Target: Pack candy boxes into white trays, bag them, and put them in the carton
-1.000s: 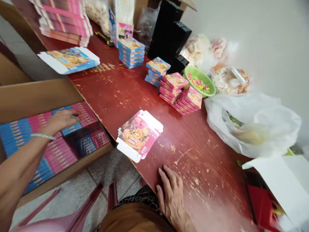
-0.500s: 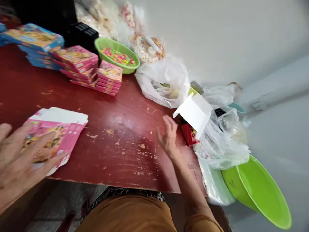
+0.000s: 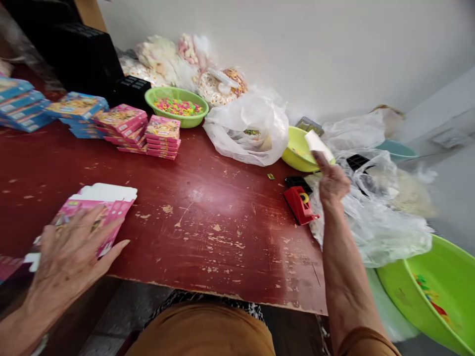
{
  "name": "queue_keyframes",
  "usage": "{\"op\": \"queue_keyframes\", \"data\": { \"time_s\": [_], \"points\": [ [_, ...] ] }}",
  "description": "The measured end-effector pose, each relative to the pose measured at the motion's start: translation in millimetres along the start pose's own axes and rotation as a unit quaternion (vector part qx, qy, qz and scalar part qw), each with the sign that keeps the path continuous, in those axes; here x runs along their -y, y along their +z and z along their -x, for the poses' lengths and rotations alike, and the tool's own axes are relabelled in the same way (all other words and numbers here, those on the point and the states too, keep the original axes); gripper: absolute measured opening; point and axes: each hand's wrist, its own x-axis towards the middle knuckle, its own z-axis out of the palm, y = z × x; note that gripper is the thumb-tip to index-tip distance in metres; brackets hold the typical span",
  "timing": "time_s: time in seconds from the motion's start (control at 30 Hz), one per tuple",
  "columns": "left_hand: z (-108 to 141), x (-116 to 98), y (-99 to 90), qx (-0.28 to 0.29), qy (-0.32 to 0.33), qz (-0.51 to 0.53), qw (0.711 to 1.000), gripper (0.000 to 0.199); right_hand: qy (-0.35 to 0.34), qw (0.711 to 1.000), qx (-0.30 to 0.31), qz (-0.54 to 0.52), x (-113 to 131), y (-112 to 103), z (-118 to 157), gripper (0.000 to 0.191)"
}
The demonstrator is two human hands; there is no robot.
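My left hand (image 3: pixel 76 242) lies with fingers spread on a pink printed cardboard box (image 3: pixel 120 200). The box is flat, with white flaps showing at its far edge, and rests at the table's left front. At the right, my right hand (image 3: pixel 333 185) is closed on a white cardboard box (image 3: pixel 317 143), of which only a small part shows. It is above the edge of a yellow-green bowl (image 3: pixel 297 143). A red tape dispenser (image 3: pixel 298 205) and a black tray (image 3: pixel 299 184) sit just left of my right forearm.
Stacks of pink boxes (image 3: pixel 162 133) and blue boxes (image 3: pixel 79 111) stand at the back left. Beside them is a green bowl (image 3: pixel 178 118) of colourful pieces. A white plastic bag (image 3: pixel 248 131) lies mid-table. A large green basin (image 3: pixel 441 287) is at the right, past clear bags (image 3: pixel 389 232).
My right hand has moved right and taken hold of the white box, which moved off the tape dispenser and black tray. My left hand has shifted right on the pink box.
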Motion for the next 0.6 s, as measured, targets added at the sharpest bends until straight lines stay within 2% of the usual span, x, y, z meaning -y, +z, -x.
{"op": "queue_keyframes", "data": {
  "time_s": [0.07, 0.1, 0.17, 0.23, 0.27, 0.3, 0.33, 0.4, 0.43, 0.5, 0.6],
  "points": [
    [-3, -15, -8.1, 0.016, 0.001, -0.02, 1.0, 0.098, -0.015, 0.996, -0.084, -0.028, -7, -23, 10, 0.089],
    [-5, -23, -10.4, 0.017, 0.002, -0.017, 1.0, 0.094, -0.042, 0.982, -0.175, -0.051, -8, -32, 23, 0.085],
    [-8, -41, -11.9, 0.011, -0.001, 0.006, 1.0, 0.086, -0.17, 0.936, -0.3, -0.075, -3, -46, 66, 0.067],
    [-10, -60, -11.3, -0.01, -0.007, 0.034, 0.999, 0.083, -0.33, 0.88, -0.335, -0.07, 10, -52, 125, 0.034],
    [-9, -70, -10.8, -0.019, -0.009, 0.048, 0.999, 0.083, -0.403, 0.855, -0.311, -0.096, 19, -51, 157, 0.032],
    [-8, -79, -10.2, -0.025, -0.004, 0.06, 0.998, 0.084, -0.458, 0.844, -0.251, -0.123, 27, -49, 187, 0.04],
    [-6, -88, -9.4, -0.028, 0.006, 0.07, 0.997, 0.086, -0.494, 0.843, -0.17, -0.129, 35, -45, 215, 0.049],
    [0, -101, -7.2, -0.021, 0.029, 0.089, 0.995, 0.087, -0.554, 0.818, -0.058, -0.146, 47, -35, 258, 0.052],
    [5, -105, -5.5, -0.015, 0.044, 0.098, 0.994, 0.083, -0.568, 0.807, -0.023, -0.157, 50, -29, 274, 0.048],
    [16, -108, -1.2, -0.004, 0.077, 0.116, 0.99, 0.063, -0.577, 0.797, 0.007, -0.181, 54, -18, 294, 0.038],
    [34, -109, 6.2, 0.015, 0.106, 0.113, 0.988, 0.031, -0.581, 0.791, 0.035, -0.189, 55, -9, 307, 0.034]
  ]
}}
